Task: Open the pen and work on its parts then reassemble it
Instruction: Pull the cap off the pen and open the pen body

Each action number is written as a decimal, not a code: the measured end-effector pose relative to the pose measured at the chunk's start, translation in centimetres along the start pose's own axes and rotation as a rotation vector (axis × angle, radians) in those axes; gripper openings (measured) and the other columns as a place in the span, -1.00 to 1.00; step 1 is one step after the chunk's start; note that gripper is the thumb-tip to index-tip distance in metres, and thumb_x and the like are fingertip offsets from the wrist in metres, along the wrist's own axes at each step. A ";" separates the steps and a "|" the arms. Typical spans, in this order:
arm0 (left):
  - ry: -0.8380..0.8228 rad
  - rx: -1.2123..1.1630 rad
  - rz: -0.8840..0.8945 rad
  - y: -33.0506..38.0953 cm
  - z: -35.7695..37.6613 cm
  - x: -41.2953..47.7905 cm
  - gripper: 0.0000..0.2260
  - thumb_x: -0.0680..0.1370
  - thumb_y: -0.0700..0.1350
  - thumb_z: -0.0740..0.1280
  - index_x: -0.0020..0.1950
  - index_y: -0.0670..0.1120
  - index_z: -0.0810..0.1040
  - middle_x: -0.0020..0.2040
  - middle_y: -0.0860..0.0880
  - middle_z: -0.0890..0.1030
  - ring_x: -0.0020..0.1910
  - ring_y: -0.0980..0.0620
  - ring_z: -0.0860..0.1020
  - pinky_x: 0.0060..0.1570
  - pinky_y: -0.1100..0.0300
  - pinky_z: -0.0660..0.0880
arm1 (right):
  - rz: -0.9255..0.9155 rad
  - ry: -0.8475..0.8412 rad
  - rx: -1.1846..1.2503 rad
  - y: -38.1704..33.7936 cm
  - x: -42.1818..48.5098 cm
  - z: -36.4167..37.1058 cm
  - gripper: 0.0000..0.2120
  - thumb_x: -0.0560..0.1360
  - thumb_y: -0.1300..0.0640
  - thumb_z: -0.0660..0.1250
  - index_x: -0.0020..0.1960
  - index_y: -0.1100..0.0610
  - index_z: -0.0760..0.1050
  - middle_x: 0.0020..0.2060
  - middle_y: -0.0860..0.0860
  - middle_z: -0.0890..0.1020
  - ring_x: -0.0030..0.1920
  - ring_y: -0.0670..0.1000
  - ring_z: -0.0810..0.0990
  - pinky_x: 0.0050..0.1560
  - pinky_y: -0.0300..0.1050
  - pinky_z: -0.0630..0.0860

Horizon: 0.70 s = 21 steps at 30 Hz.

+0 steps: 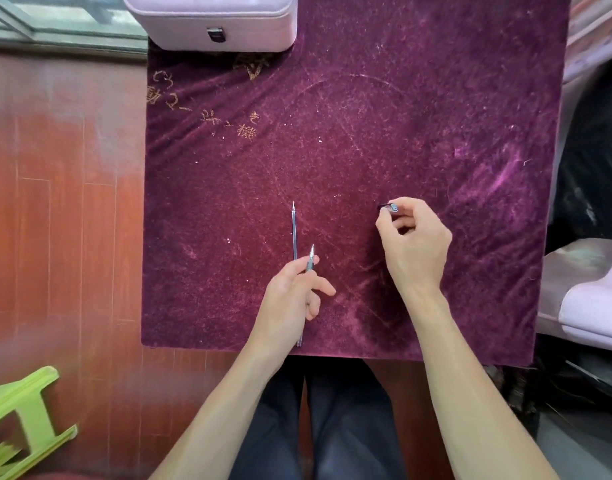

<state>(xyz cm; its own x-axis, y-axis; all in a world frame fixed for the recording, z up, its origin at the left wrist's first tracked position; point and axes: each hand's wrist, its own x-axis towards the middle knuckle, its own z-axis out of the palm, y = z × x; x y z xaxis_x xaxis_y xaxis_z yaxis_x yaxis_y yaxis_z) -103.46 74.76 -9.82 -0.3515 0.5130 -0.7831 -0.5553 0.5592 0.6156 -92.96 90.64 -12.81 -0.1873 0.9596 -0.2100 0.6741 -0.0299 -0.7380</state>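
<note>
the person sits at a table covered with a dark purple velvet cloth (419, 133), knees showing under its near edge. their left hand (290, 289) is closed around the pen body (310, 259), pinched between thumb and forefinger with its metal tip pointing away from them; the other fingers hang loosely spread. just beside that hand, a thin refill (294, 233) lies flat on the cloth, its point facing the far side. the right hand (412, 237) hovers well apart to the right, fingers curled, thumb and forefinger pinching a small dark part (384, 206) too tiny to make out. a pale pink case (211, 22) sits at the cloth's far edge, and a green stool (20, 420) stands on the wooden floor (62, 202).
</note>
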 end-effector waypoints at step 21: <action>0.018 0.008 0.140 0.9 -0.1 0.6 -0.83 0.68 -0.06 0.24 0.17 -0.04 0.59 -0.17 -0.04 0.73 -0.46 0.16 0.50 -0.43 0.32 0.45 | -0.036 -0.055 -0.112 1.1 0.5 -0.8 -0.85 0.58 0.08 0.49 0.13 0.04 0.73 -0.06 -0.06 0.63 -0.08 -0.06 0.61 0.05 -0.17 0.57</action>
<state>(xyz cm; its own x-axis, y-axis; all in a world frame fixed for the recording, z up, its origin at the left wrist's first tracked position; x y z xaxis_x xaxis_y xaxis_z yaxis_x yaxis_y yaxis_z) -104.24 75.54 -9.75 -0.4385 0.5744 -0.6913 -0.4942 0.4883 0.7192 -91.69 91.33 -13.20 -0.2495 0.9427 -0.2216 0.7410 0.0385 -0.6704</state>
